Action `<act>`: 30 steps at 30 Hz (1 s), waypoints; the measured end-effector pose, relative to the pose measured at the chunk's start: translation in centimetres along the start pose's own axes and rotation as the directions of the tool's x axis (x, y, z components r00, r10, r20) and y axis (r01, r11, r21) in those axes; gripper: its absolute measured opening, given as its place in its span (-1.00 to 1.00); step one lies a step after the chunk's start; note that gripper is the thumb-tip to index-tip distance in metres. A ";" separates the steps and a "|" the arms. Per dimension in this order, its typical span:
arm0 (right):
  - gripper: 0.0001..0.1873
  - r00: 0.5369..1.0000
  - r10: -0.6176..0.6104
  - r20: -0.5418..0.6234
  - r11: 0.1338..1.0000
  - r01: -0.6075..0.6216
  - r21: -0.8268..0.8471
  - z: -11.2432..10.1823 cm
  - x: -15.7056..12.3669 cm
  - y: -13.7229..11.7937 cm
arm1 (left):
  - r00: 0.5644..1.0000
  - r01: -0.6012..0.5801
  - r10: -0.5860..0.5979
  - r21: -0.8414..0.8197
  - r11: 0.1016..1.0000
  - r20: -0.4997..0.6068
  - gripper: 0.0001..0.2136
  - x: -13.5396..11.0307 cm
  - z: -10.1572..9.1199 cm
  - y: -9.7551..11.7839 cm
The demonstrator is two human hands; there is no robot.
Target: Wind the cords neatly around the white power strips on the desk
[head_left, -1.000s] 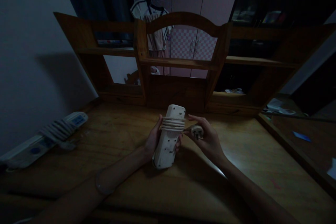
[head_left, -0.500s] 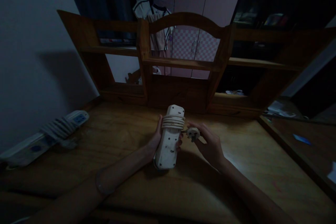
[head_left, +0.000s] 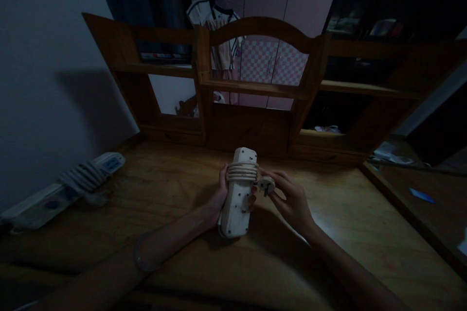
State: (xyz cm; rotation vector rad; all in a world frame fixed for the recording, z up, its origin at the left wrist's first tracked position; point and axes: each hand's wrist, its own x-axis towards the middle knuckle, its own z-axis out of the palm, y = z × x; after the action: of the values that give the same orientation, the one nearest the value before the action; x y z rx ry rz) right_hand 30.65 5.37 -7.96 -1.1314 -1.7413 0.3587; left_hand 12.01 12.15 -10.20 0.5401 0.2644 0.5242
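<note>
A white power strip (head_left: 237, 214) stands tilted over the desk with its screwed underside toward me. Its cord (head_left: 242, 172) is wound in several turns around the upper part. My left hand (head_left: 219, 199) wraps the strip from the left, and its fingertips show at the right edge. In my right hand (head_left: 292, 199) the round plug (head_left: 267, 184) is pinched between thumb and fingers, its prongs facing me. The plug is close against the strip's right side, just below the coils.
On the left of the wooden desk (head_left: 153, 180) lies another power strip (head_left: 47, 204) with its cord wound around it. A wooden shelf unit (head_left: 251, 89) runs along the back. A blue card (head_left: 422, 195) lies on the surface at the right.
The plug has moved slightly left, closer to the strip and coils, with my right hand. The power strip has shifted a little right and down in view. Both hands keep their grip.
</note>
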 end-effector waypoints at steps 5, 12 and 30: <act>-0.57 0.978 0.207 0.011 0.948 -0.204 0.243 0.6 0.3 0.9 | 0.999 0.015 -0.013 0.030 0.999 -0.042 -0.27 -0.3 -0.1 -0.3; -0.68 0.928 0.356 0.111 0.759 -0.357 0.544 2.4 -0.5 1.5 | 0.998 0.037 -0.033 0.066 0.997 -0.052 -0.31 -0.4 0.1 0.0; 0.09 0.877 0.441 0.193 0.720 -0.474 0.507 3.8 -0.9 -0.7 | 0.999 -0.038 0.038 0.011 0.999 -0.006 -0.45 -0.3 0.9 -0.8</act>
State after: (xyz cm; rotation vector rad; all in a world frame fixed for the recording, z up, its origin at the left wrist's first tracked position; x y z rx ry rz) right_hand 27.09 5.20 -9.75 -1.1126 -1.2490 1.1323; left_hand 12.49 11.01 -9.88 0.5552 0.2640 0.5617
